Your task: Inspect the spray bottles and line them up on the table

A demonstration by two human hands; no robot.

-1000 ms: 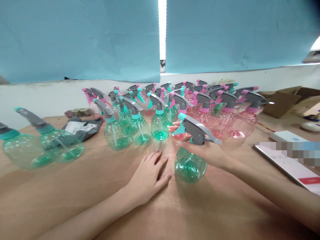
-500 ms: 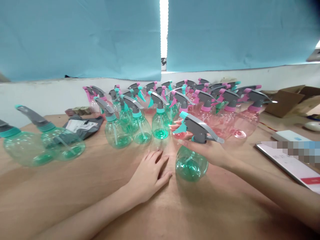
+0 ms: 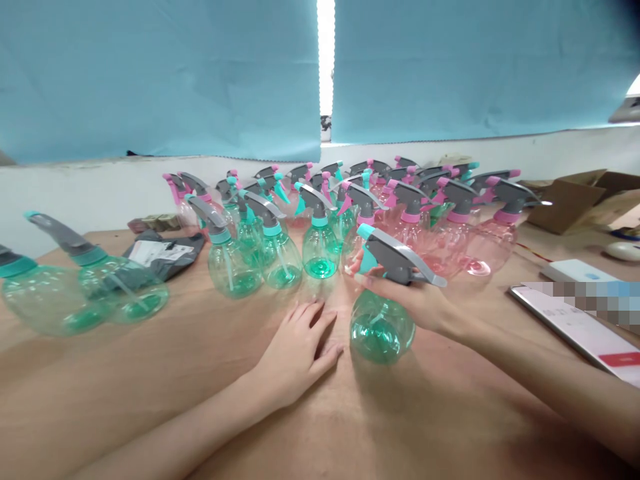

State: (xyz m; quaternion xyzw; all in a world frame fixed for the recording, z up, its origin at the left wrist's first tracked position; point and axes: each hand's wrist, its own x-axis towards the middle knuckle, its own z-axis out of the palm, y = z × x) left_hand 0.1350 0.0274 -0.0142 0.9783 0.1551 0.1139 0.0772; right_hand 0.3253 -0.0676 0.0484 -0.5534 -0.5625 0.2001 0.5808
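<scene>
A clear green spray bottle with a grey head and turquoise trigger stands upright in front of me. My right hand is wrapped round its neck, with the fingers curled at the trigger; part of the neck is hidden. To its left my left hand lies flat on the wooden table, fingers spread and holding nothing. Just beyond it are a green spray bottle and another green spray bottle. Pink spray bottles, among them a pink spray bottle, stand behind my right hand.
Several more green and pink spray bottles crowd the back. Two green bottles, one a green spray bottle, stand at the left beside a dark plastic package. On the right lie a phone, a white box and an open cardboard box.
The fingers of my right hand have curled in toward the spray trigger, which sits closer to the neck. My left hand stays in place. The view has shifted very slightly.
</scene>
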